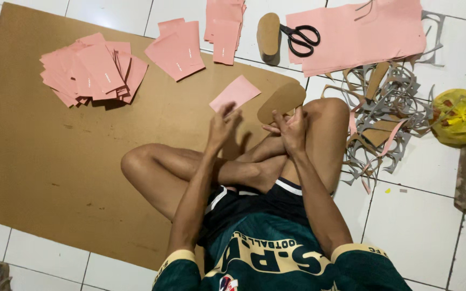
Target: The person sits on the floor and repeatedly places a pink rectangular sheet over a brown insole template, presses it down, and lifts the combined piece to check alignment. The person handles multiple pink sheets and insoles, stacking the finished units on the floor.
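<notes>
Brown sole-shaped cutout (280, 100) at frame centre, gripped at its lower edge by the right hand (289, 129), fingers closed on it. Left hand (221, 128) open, fingers spread, just below a single pink sheet (235, 92). All over a brown cardboard mat (55, 145). Pink sheet piles (94, 69) upper left; scissors (300, 37) top centre; grey offcuts (389, 113) right.
</notes>
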